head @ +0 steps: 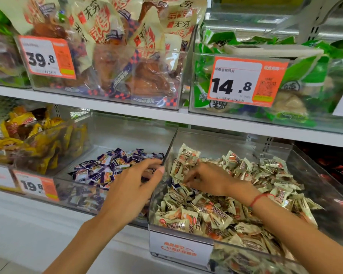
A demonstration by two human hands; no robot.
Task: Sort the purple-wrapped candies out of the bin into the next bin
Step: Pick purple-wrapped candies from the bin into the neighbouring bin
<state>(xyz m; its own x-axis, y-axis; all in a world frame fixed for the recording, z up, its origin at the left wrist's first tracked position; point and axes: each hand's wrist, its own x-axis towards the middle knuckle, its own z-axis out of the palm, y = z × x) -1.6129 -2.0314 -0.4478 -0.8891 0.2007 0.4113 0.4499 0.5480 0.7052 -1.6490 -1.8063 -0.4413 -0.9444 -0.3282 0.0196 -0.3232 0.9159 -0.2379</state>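
Two clear bins stand side by side on the lower shelf. The right bin [166,220] is full of cream-wrapped candies [222,212]; a few purple-wrapped candies [176,184] show among them near its left wall. The left bin [63,175] holds a heap of purple-wrapped candies [107,167]. My right hand [208,179] reaches into the right bin, its fingertips curled down among the wrappers by the purple ones; what they hold is hidden. My left hand [133,188] hovers over the left bin with fingers spread and nothing in it.
A bin of yellow snack packs [28,139] sits at the far left. On the upper shelf stand bins of large snack bags [115,62] and green packs [305,80] with price tags. The white shelf edge [127,111] overhangs the lower bins.
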